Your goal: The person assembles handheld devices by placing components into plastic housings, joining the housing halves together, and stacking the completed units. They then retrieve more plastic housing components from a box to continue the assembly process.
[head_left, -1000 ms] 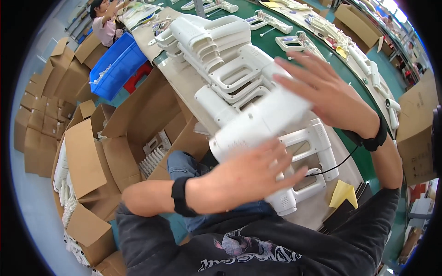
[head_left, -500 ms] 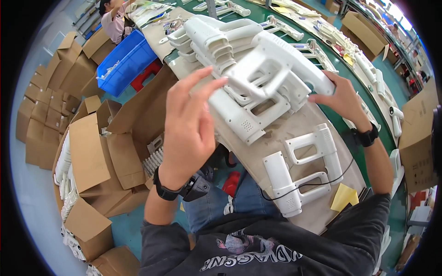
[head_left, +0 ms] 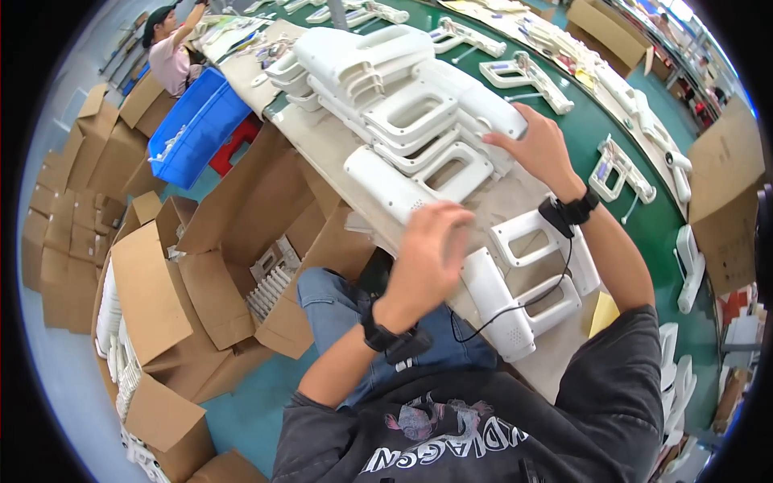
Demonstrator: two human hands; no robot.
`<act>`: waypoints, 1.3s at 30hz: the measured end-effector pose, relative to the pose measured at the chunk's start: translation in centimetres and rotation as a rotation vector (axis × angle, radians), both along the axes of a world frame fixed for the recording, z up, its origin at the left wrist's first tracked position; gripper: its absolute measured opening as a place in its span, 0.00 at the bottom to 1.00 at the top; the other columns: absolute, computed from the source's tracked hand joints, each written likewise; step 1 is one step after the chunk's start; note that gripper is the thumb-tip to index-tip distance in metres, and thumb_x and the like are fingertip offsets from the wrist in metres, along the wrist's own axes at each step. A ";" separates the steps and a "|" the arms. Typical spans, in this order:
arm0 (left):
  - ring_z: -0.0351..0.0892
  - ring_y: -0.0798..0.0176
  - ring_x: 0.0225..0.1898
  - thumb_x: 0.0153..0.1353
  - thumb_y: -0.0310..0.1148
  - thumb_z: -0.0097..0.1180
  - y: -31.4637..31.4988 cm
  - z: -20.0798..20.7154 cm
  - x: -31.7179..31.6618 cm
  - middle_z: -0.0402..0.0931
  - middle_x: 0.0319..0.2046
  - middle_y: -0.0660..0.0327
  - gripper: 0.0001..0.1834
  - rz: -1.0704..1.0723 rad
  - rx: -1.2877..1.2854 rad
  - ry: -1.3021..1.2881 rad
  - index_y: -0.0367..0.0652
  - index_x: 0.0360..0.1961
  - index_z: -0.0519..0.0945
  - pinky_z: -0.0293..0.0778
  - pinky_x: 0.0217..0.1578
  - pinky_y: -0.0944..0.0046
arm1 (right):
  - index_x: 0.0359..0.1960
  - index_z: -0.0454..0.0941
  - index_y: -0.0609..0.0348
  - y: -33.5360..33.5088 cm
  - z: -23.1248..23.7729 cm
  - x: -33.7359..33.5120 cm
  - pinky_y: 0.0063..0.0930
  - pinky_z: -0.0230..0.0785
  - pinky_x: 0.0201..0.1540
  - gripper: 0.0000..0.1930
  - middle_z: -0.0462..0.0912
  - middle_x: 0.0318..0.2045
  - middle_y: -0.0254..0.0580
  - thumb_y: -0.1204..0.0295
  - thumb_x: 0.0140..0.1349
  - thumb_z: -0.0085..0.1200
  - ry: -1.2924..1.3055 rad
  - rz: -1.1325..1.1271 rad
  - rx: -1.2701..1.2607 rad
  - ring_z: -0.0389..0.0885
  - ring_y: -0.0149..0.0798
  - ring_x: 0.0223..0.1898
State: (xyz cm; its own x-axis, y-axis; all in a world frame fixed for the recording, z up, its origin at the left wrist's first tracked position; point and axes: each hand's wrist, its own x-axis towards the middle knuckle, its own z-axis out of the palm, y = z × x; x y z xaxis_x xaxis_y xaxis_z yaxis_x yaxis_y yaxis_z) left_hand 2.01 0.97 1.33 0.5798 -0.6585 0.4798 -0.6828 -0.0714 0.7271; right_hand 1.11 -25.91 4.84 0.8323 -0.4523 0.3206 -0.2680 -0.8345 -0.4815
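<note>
A pile of white plastic gun-shaped housings (head_left: 411,113), each with a looped handle, stands on the table ahead of me. My right hand (head_left: 541,149) grips the rounded end of an upper white housing (head_left: 475,97), thumb on the near side and fingers over the far side. Blurred by motion, my left hand (head_left: 427,262) hovers near the table's front edge with bent fingers apart and nothing visible between them. Beside it lie two white housings, one nearer (head_left: 498,310) and one farther (head_left: 523,241), with a black cable across them.
Several white gun-shaped frames (head_left: 527,78) lie on the green surface (head_left: 596,113) beyond. Left of my legs stand open cardboard boxes (head_left: 153,282) holding white parts. A blue bin (head_left: 197,129) is farther back, near another person (head_left: 169,52). Yellow paper (head_left: 604,314) lies by my right arm.
My left hand has moved right and toward me, away from the pile. The right hand, still on the housing's end, has shifted left and slightly away in view. The camera view has turned slightly.
</note>
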 end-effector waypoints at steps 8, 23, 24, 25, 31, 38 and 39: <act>0.59 0.40 0.66 0.59 0.42 0.66 -2.4 -3.4 -4.7 0.62 0.64 0.47 0.34 -0.245 0.300 -0.102 0.43 0.64 0.70 0.58 0.66 0.44 | 0.65 0.68 0.62 -0.7 2.3 -7.9 0.40 0.69 0.59 0.36 0.76 0.58 0.57 0.55 0.61 0.65 -0.110 0.179 -0.369 0.77 0.54 0.57; 0.52 0.53 0.75 0.41 0.45 0.75 0.4 -3.5 -6.2 0.57 0.72 0.54 0.55 -0.691 0.595 -0.582 0.46 0.71 0.61 0.46 0.72 0.39 | 0.66 0.64 0.69 -0.8 -6.2 -21.1 0.43 0.70 0.58 0.42 0.75 0.54 0.62 0.61 0.51 0.67 0.425 -0.087 0.003 0.75 0.60 0.56; 0.57 0.54 0.72 0.39 0.42 0.76 0.1 -5.2 -6.2 0.64 0.67 0.56 0.56 -0.627 0.473 -0.587 0.46 0.71 0.62 0.46 0.73 0.39 | 0.65 0.65 0.70 -1.0 -6.2 -21.1 0.41 0.70 0.58 0.41 0.75 0.53 0.61 0.65 0.49 0.67 0.382 -0.096 -0.032 0.76 0.57 0.55; 0.57 0.54 0.72 0.39 0.42 0.76 0.0 -5.8 -6.3 0.64 0.67 0.56 0.56 -0.595 0.481 -0.586 0.46 0.71 0.62 0.46 0.73 0.39 | 0.64 0.67 0.70 -1.4 -6.3 -21.2 0.39 0.70 0.58 0.40 0.76 0.52 0.59 0.69 0.48 0.67 0.339 -0.108 -0.063 0.76 0.55 0.54; 0.71 0.53 0.59 0.38 0.42 0.76 0.7 -5.6 -6.0 0.74 0.49 0.57 0.44 -0.754 0.374 -0.470 0.41 0.58 0.72 0.57 0.68 0.44 | 0.61 0.73 0.66 -5.1 0.9 -24.3 0.32 0.74 0.50 0.35 0.82 0.50 0.52 0.68 0.50 0.68 0.213 -0.188 -0.059 0.81 0.41 0.45; 0.70 0.52 0.60 0.47 0.45 0.72 4.9 1.6 -1.7 0.71 0.53 0.57 0.42 -0.682 0.276 -0.374 0.44 0.63 0.70 0.57 0.69 0.47 | 0.65 0.70 0.58 -1.4 10.2 -17.4 0.33 0.71 0.55 0.33 0.81 0.54 0.46 0.65 0.58 0.66 -0.037 -0.092 -0.080 0.80 0.36 0.49; 0.70 0.51 0.60 0.48 0.45 0.72 5.5 2.9 -0.2 0.72 0.54 0.56 0.41 -0.619 0.243 -0.369 0.44 0.63 0.71 0.56 0.69 0.46 | 0.64 0.71 0.56 -0.7 10.6 -14.5 0.34 0.71 0.55 0.31 0.81 0.54 0.45 0.64 0.59 0.65 -0.088 -0.016 -0.100 0.80 0.37 0.50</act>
State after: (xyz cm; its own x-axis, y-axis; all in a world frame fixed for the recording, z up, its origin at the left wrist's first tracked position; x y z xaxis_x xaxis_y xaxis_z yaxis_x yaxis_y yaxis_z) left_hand 1.85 6.50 4.26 -0.1003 -0.9234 0.3704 -0.8462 0.2750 0.4565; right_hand -13.39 -26.59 15.40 0.7917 -0.4277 0.4363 -0.2425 -0.8754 -0.4181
